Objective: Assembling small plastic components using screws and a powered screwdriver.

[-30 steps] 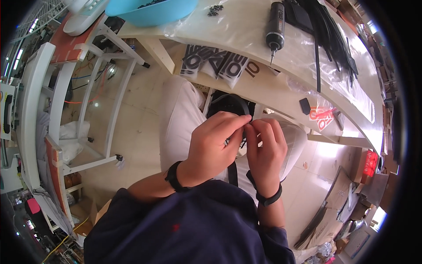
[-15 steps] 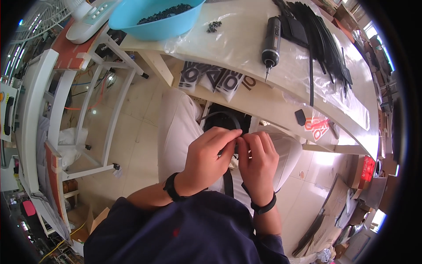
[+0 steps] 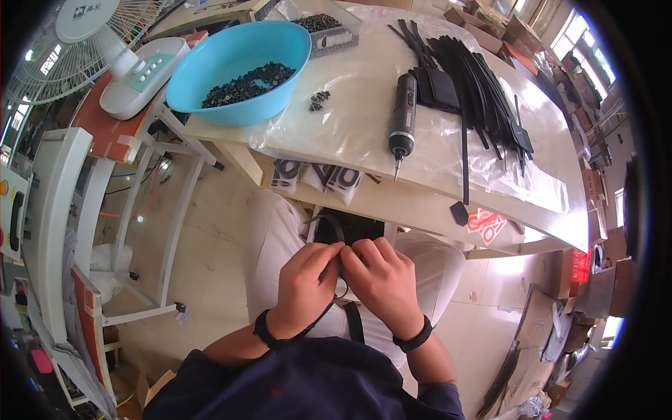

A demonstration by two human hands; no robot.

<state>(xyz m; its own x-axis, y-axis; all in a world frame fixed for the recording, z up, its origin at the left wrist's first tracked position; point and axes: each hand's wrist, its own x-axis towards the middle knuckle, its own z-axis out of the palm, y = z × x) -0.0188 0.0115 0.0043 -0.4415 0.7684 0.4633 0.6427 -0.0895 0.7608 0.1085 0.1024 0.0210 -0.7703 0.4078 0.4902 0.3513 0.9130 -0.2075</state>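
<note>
Over my lap, my left hand (image 3: 304,283) and my right hand (image 3: 383,280) meet fingertip to fingertip. Both are pinched on a thin black strap (image 3: 339,229), which curves up past the fingers and also shows below them. Whatever sits right between the fingertips is hidden. A second flat black band (image 3: 355,323) lies across my lap below the hands. On the table (image 3: 357,133) ahead, a dark electric screwdriver (image 3: 404,115) lies with its bit toward me. Beside it to the right is a bundle of black straps (image 3: 476,91) with wider flat ends.
A blue basin (image 3: 283,87) of small dark parts stands at the table's left, with a clear box (image 3: 343,43) of parts behind it. A small heap of parts (image 3: 319,101) lies nearby. Printed bags (image 3: 325,178) rest under the tabletop. A fan (image 3: 87,31) stands at far left.
The view has shifted, showing more of the basin and the box behind it. My hands appear lower and further left, still pinched together on the strap.
</note>
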